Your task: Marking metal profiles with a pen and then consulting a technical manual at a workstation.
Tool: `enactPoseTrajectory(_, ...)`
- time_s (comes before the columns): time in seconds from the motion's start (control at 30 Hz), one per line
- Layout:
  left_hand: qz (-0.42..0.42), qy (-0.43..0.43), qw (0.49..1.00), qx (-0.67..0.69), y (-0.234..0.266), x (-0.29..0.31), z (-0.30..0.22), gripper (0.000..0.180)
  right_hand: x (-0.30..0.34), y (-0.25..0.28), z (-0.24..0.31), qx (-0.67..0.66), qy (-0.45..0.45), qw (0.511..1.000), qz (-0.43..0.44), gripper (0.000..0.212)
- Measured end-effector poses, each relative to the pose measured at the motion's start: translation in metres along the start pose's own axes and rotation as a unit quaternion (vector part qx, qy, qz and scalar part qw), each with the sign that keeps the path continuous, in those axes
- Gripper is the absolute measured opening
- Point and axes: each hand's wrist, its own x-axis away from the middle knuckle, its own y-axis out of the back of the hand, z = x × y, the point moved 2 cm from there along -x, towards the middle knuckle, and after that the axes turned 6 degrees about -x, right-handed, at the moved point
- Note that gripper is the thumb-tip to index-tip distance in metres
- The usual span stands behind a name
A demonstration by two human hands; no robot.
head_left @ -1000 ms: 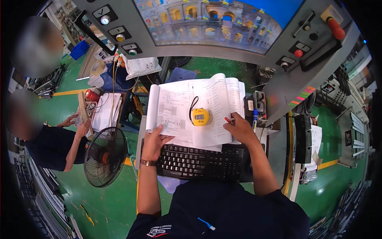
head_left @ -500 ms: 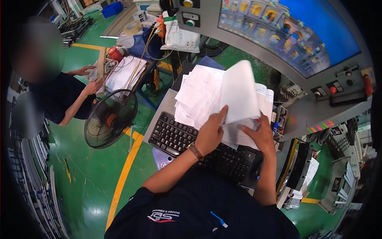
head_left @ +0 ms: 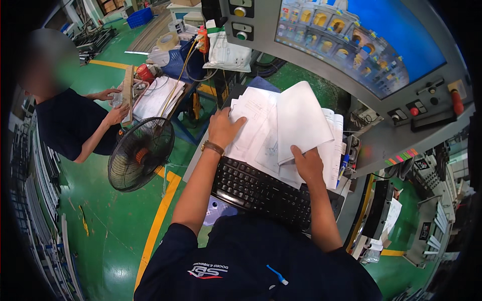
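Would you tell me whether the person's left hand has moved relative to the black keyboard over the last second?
Yes. The left hand has moved away from the black keyboard, up onto the stack of papers.

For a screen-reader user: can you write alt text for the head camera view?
A person's right hand lifts a sheet of paper from a stack of printed papers that the left hand presses down, above a black keyboard at a machine control panel. To the left, a co-worker sits behind a floor fan.

Yellow tape measure gone from the papers (head_left: 261, 125); one sheet (head_left: 301, 120) now lifted by right hand (head_left: 307, 164).
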Motion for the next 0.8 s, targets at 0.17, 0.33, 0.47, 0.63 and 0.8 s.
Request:
enactPoseTrajectory(0.17, 0.175, 0.039, 0.974, 0.141, -0.002, -0.018, -0.013, 0.049, 0.001, 0.002, -0.008, -0.032, 0.006, 0.999, 0.001, 0.07)
enactPoseTrajectory(0.33, 0.324, 0.055, 0.809, 0.487, -0.009, -0.002, -0.072, 0.033, -0.004, 0.002, -0.015, -0.056, 0.001, 0.998, 0.005, 0.063)
enactPoseTrajectory(0.47, 0.257, -0.047, 0.857, 0.444, -0.057, 0.025, -0.104, 0.032, -0.006, 0.003, -0.026, -0.08, -0.031, 0.996, 0.025, 0.059)
enactPoseTrajectory(0.63, 0.147, -0.186, 0.88, 0.412, -0.044, 0.051, -0.141, 0.034, 0.006, 0.006, -0.026, -0.134, -0.008, 0.99, 0.033, 0.052)
enactPoseTrajectory(0.8, 0.085, -0.189, 0.908, 0.365, -0.042, 0.076, -0.15, 0.034, 0.027, 0.03, -0.021, -0.076, 0.038, 0.99, 0.11, 0.048)
